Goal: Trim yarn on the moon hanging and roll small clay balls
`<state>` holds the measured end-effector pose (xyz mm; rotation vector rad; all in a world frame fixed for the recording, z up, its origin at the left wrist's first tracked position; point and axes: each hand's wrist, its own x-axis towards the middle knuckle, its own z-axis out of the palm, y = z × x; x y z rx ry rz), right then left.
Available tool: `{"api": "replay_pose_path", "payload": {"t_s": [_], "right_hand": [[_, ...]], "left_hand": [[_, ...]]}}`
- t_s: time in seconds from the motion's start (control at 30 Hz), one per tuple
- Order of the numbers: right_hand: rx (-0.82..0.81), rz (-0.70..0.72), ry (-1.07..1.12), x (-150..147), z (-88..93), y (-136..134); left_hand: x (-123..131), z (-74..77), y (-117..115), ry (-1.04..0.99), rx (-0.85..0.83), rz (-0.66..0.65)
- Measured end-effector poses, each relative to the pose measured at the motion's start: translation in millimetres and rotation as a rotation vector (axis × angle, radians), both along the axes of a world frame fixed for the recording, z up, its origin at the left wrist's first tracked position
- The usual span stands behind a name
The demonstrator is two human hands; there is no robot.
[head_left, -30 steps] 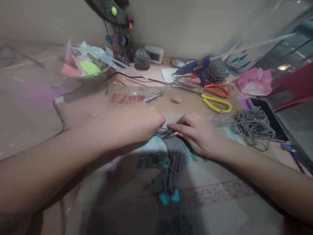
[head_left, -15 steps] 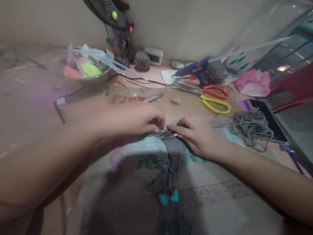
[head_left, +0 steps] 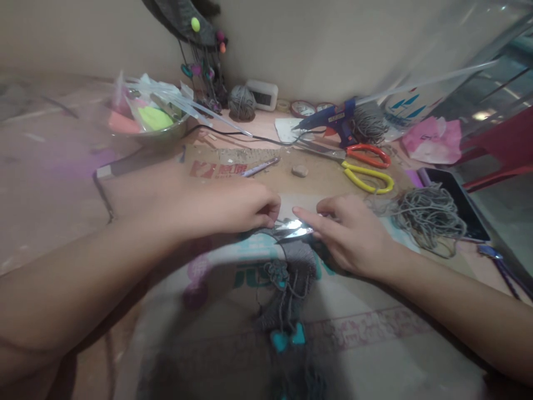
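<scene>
My right hand is closed on a small pair of scissors, whose bright blades point left with a gap between them. Close to the blade tips, my left hand pinches what looks like a grey yarn strand, mostly hidden by the fingers. Under the blades lies a curved piece wrapped in grey yarn. On it sit a small yarn flower and hanging strands, with turquoise hearts at their ends.
A metal bowl of coloured packets stands at the back left. Behind my hands lie a blue glue gun, large scissors with red and yellow handles, a pen and a small stone-like lump. Loose grey yarn lies right, beside a tablet.
My right hand has moved slightly right and the scissors' blades now show more fully, spread apart and shining. My left hand stays pinched in nearly the same place.
</scene>
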<state>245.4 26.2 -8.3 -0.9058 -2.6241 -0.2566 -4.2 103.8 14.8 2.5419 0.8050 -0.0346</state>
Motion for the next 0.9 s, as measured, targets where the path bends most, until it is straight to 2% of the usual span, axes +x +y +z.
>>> {"api": "replay_pose_path", "payload": {"t_s": [0.17,0.33,0.4,0.47,0.6,0.77,0.9], "right_hand": [[-0.16,-0.034,0.018,-2,-5.2,6],[-0.182,-0.019,0.022,-3,-5.2,6],[-0.199,-0.015,0.013,-3,-5.0,5],[-0.221,-0.011,0.002,-3,-5.6,6],[-0.234,-0.001,0.002,-3,-7.8,7],[-0.218,-0.001,-0.009,-3,-8.7,6],[-0.211,-0.002,-0.01,-3,-8.2,6]], "left_hand": [[2,4.5,-1,0.051,-0.04,0.026],[-2,5.5,1,0.02,-0.018,-0.009],[-4,6.9,-2,-0.026,0.031,-0.027],[-6,7.2,-8,-0.102,0.148,0.0],[-13,-6.5,-31,-0.237,0.396,0.058],[-22,-31.0,-48,-0.346,0.469,0.046],[-23,-31.8,-46,-0.319,0.51,0.059]]}}
